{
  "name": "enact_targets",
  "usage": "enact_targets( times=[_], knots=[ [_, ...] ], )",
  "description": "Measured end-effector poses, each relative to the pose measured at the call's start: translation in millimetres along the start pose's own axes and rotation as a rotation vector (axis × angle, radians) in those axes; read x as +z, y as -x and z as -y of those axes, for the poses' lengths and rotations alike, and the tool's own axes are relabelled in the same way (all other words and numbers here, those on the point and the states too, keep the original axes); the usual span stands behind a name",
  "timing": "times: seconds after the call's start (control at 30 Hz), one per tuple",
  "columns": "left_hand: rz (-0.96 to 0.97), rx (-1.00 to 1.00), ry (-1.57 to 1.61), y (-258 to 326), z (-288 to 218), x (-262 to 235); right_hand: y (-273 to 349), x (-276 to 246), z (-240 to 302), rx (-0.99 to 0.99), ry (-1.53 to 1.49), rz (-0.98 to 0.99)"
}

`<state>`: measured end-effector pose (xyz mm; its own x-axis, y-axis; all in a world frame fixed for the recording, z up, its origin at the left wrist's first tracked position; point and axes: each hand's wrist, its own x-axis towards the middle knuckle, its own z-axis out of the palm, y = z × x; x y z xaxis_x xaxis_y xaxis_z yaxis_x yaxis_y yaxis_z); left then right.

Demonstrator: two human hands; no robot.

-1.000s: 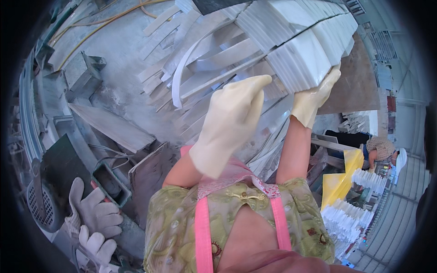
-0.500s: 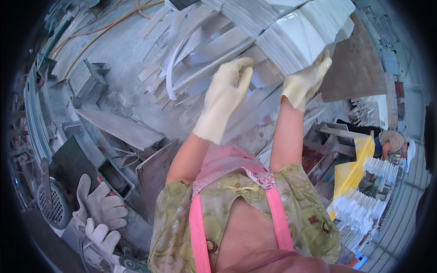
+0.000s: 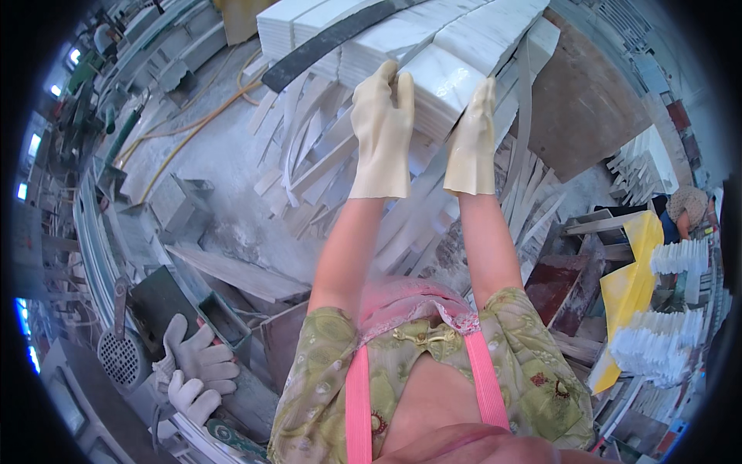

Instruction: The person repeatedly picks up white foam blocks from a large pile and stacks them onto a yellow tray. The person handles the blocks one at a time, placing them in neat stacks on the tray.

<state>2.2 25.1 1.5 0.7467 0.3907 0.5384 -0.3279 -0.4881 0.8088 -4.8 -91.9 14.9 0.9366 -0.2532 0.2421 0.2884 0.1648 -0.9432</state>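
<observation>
- White stone slab (image 3: 452, 73) at top centre, one of a tight row of white slabs (image 3: 371, 35) standing on edge; its near edge faces the person.
- Left hand (image 3: 381, 131) in a cream rubber glove, fingers flat against the slab's left side, fingertips up at its top corner.
- Right hand (image 3: 471, 139), same kind of glove, pressed on the slab's right edge, fingers pointing up.
- Hands are apart, one on each side, clamping the slab between them; both arms stretched forward.
- Dark curved strip (image 3: 332, 42) lies across the tops of the slabs, just left of the left hand.
- Below and around the hands: a loose pile of thin white stone offcuts (image 3: 309, 155), criss-crossed, edges sticking out in all directions; little open room beneath the slab.
- Right of the row: brown board (image 3: 587, 108), flat, mostly bare.
- Left: dusty grey floor (image 3: 209, 147) with a yellow hose (image 3: 193, 124) curving over it; the widest open patch in view.
- Lower left: pair of grey work gloves (image 3: 197, 371) on a cluttered bench, well apart from the hands.
- Right edge: yellow sheet (image 3: 630, 286), stacks of white tiles (image 3: 657, 340), another person (image 3: 684, 209) bent over, well away.
</observation>
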Motion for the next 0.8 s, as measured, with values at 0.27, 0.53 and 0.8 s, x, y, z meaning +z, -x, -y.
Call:
enact_targets(
  times=[0.27,0.53,0.8],
  knots=[
    [-0.120,0.130,-0.163,-3,15,26,-22,-3,-36,-0.080,-0.041,-0.021],
    [-0.094,0.113,-0.060,-4,14,16,-4,-1,-7,-0.011,-0.133,-0.073],
    [-0.340,0.001,0.266,14,-13,-7,58,-150,1,0.067,0.011,0.097]
  ],
)
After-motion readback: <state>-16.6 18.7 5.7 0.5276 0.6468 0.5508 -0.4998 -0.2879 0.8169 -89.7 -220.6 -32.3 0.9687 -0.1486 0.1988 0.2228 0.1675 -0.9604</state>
